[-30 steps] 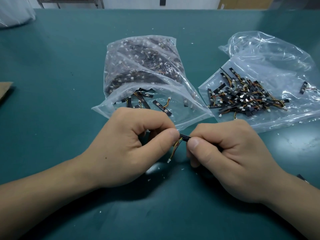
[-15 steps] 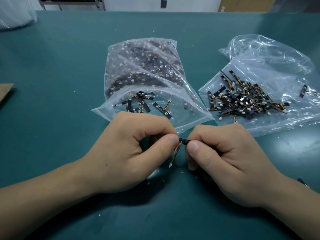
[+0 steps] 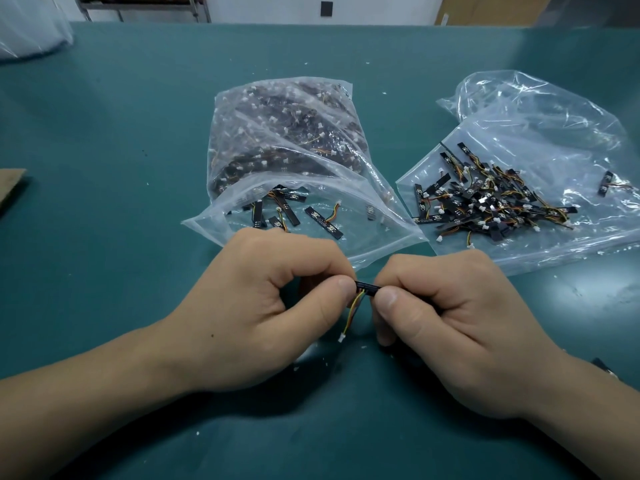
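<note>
just in front of the mouth of the stuffed plastic bag (image 3: 388, 230), over the green table (image 3: 104, 133), both hands share one small black circuit strip (image 3: 367, 287). the left hand (image 3: 263, 306) is curled tight, thumb tip pinching one end of the strip. the right hand (image 3: 460, 327) is curled the same way on the other end, so only a short middle part shows between the thumbs. a thin orange-and-yellow wire tail (image 3: 353, 311) hangs from there to a tiny white connector (image 3: 342, 338), low by the table; whether it touches i cannot tell.

the strip looks light, stiff and thin, and would likely crack if bent hard. the ends are the place to hold. the wires are soft and might tear off if pulled.

right of the stuffed bag lies a flattened bag (image 3: 554, 126) bearing a loose pile of like strips (image 3: 491, 202), near enough for a short reach. left of the stuffed bag there is wide room, out to a cardboard scrap (image 3: 10, 188). the table's near edge is out of view.
</note>
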